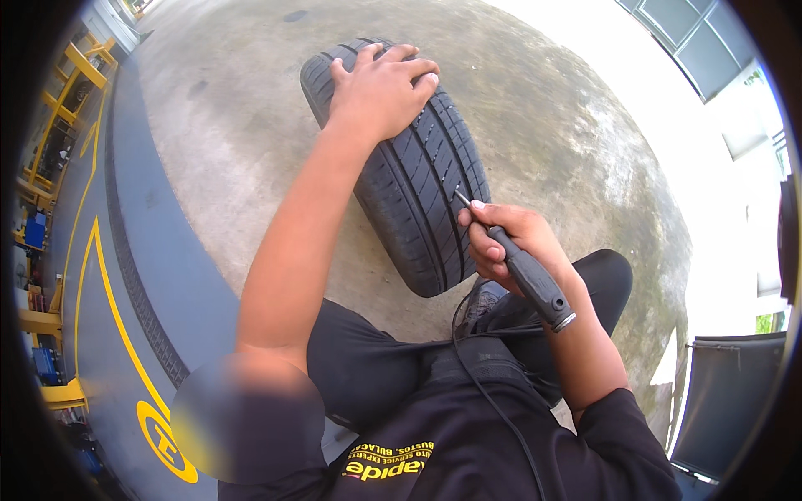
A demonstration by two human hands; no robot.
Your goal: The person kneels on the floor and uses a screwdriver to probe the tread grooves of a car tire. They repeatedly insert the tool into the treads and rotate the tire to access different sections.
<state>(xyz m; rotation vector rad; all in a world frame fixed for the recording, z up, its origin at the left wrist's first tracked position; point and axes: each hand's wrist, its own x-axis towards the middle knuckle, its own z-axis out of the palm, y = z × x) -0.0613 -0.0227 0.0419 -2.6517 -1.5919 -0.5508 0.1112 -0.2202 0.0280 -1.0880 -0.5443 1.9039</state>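
Note:
A black car tyre (418, 200) stands on its tread in front of me, leaning a little, with its grooved face toward me. Over its far top lies my left hand (378, 90), fingers spread across the tread. My right hand (511, 238) is closed around the shaft of a screwdriver (535, 284) with a thick black handle. The handle points back toward my right forearm. The thin tip meets the tread at a groove on the right half of the tyre, and how deep it reaches cannot be seen.
Stained concrete floor (568, 142) surrounds the tyre. On the left runs a grey painted strip (180, 209) with yellow lines, beside yellow metal racks (63, 108). A thin black cable (493, 397) hangs down my shirt. A dark panel (727, 401) stands at the right.

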